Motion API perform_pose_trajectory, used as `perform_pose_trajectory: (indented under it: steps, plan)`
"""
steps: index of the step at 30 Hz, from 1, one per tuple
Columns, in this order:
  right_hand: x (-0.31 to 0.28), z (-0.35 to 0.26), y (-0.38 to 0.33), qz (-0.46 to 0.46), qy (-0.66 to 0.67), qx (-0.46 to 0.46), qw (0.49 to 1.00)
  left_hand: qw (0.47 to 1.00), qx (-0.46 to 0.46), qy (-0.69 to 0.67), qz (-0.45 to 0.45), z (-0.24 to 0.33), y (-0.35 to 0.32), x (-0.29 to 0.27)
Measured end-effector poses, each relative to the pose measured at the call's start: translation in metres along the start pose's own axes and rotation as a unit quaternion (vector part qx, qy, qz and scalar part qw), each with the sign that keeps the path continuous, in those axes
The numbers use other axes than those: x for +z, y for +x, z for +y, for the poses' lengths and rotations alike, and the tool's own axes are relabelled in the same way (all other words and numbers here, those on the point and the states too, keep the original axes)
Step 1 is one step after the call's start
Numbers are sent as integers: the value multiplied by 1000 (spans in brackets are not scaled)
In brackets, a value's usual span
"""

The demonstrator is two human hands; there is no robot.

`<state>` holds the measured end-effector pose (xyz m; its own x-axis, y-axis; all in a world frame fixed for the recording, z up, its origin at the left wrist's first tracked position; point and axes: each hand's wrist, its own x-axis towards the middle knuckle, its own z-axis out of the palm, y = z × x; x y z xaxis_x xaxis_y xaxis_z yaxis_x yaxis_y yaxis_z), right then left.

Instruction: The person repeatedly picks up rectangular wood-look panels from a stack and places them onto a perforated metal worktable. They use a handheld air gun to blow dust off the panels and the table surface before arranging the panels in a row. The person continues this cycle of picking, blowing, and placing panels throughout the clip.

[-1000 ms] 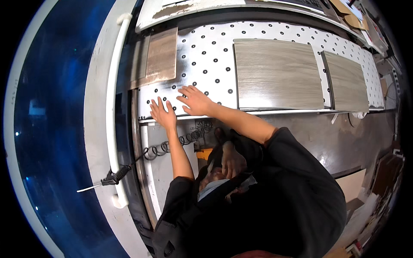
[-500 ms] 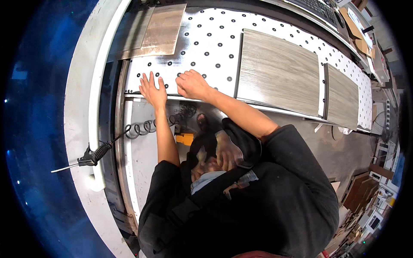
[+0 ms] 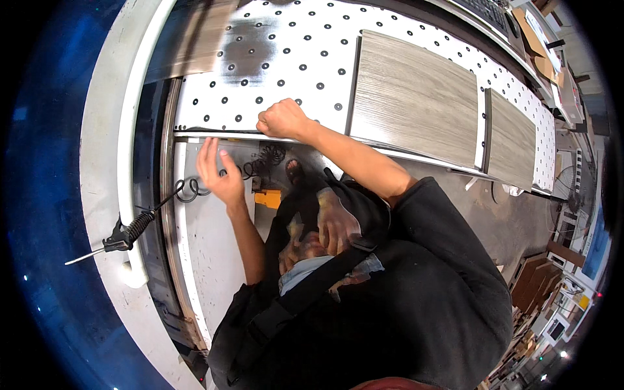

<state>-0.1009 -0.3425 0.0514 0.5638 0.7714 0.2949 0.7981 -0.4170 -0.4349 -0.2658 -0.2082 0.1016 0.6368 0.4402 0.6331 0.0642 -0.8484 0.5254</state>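
A white perforated worktable (image 3: 286, 58) fills the upper frame, carrying a grey wood-grain plank (image 3: 416, 97). My right hand (image 3: 281, 119) rests fisted on its near edge; my left hand (image 3: 218, 174), fingers spread, hangs below beside a black coiled cable (image 3: 195, 190).

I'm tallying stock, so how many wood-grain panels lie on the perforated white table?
3: a large panel right of the right hand, a narrower panel farther right, and a blurred panel top left, cut off.

Right hand (image 3: 281, 119) fisted on the front edge of a white perforated table (image 3: 286, 52), left hand (image 3: 218, 172) spread just below it, two grey planks (image 3: 416, 97) alongside.
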Motion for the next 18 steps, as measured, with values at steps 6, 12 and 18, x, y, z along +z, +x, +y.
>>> perform_pose_trajectory:
  steps: [6, 12, 18]
  plan:
    - [-3, 0, -1, -45, 18, 19, 999, 987, 105, 2, 119, 32, 36, -66]
    - [-8, 0, -1, -51, 31, 56, 997, 915, 161, 126, 348, 44, 49, -127]
    - [-24, -6, 0, 29, 272, 219, 937, 929, -39, 182, 321, 10, 47, -139]
